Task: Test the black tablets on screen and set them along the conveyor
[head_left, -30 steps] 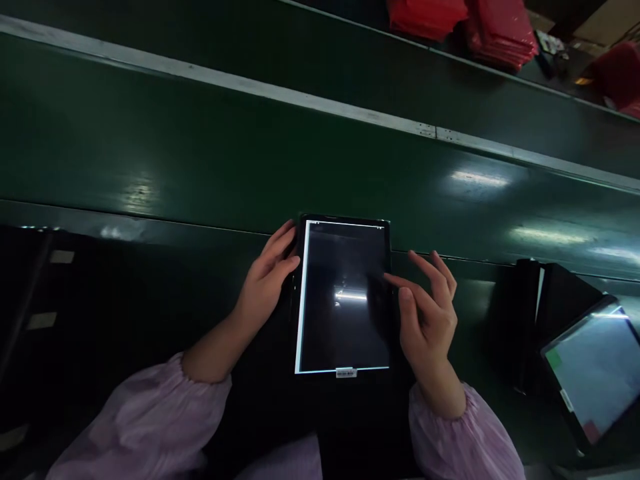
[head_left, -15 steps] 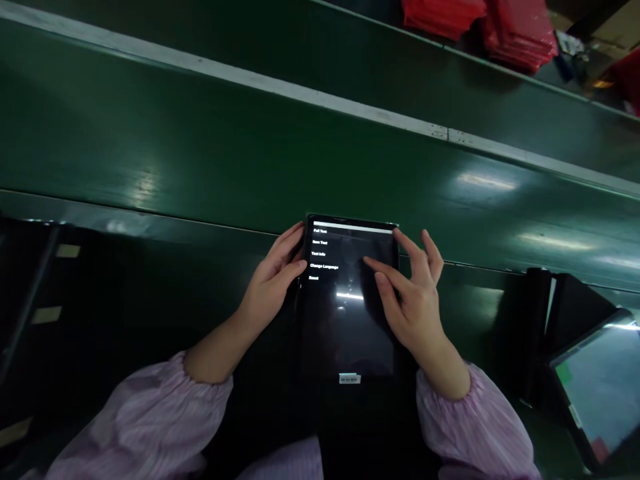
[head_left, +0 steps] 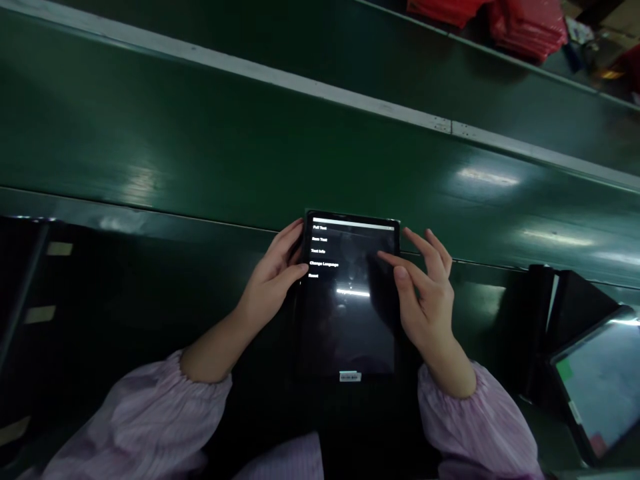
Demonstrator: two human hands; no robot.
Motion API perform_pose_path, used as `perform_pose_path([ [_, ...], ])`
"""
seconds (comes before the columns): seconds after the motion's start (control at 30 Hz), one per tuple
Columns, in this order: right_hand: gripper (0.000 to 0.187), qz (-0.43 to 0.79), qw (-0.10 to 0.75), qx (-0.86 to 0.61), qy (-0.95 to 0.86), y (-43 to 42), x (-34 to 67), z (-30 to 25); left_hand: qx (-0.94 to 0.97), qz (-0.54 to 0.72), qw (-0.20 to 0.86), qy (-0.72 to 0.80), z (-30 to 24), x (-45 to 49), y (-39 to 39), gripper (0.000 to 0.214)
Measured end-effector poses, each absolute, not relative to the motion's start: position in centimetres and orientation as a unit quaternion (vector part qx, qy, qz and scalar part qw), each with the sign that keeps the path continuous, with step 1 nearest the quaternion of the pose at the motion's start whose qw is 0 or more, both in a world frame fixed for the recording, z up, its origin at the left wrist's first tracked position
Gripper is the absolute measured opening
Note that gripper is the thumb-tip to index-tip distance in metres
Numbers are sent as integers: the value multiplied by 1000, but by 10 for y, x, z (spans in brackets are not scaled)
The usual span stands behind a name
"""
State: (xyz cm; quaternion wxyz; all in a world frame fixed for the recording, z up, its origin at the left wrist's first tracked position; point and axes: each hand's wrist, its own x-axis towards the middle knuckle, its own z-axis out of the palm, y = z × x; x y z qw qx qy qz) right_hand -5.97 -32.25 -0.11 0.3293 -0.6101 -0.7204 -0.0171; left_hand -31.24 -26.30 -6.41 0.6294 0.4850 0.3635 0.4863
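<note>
A black tablet (head_left: 345, 327) is in front of me, its screen lit with a short white text menu that includes "Full Test", "Item Test" and "Reset". A small white label (head_left: 350, 377) sits at its lower edge. My left hand (head_left: 267, 287) grips the tablet's left side, thumb on the front edge and fingers round behind. Over the right part of the screen hovers my right hand (head_left: 425, 293), fingers apart and index finger extended; whether the fingertip touches the glass I cannot tell. Nothing is held in it.
Another tablet (head_left: 605, 380), with green and red stickers, leans at the right beside a dark folded case (head_left: 575, 307). Stacks of red packages (head_left: 530, 30) lie at the far right. A pale strip (head_left: 300, 83) runs along the green bench surface (head_left: 240, 147). Tan tabs (head_left: 40, 314) show at left.
My right hand has shifted a little to the right, away from the middle of the screen. My left hand keeps its grip, and the menu is the same.
</note>
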Motion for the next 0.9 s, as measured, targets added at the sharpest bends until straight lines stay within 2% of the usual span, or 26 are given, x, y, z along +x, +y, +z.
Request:
perform_pose_path([
  [0.27,34,-13,324,-612,-721,-323,-59,2,570,446,578,377,-66,-315,-264,70],
  [0.57,34,-12,317,-615,-722,-324,-58,4,585,427,557,407,-59,-311,-266,74],
  [0.73,35,-14,317,-615,-722,-323,-59,0,593,392,545,445,-53,-308,-268,94],
  [0.9,35,-26,318,-609,-726,-320,-58,-5,580,407,559,430,-53,-307,-269,82],
])
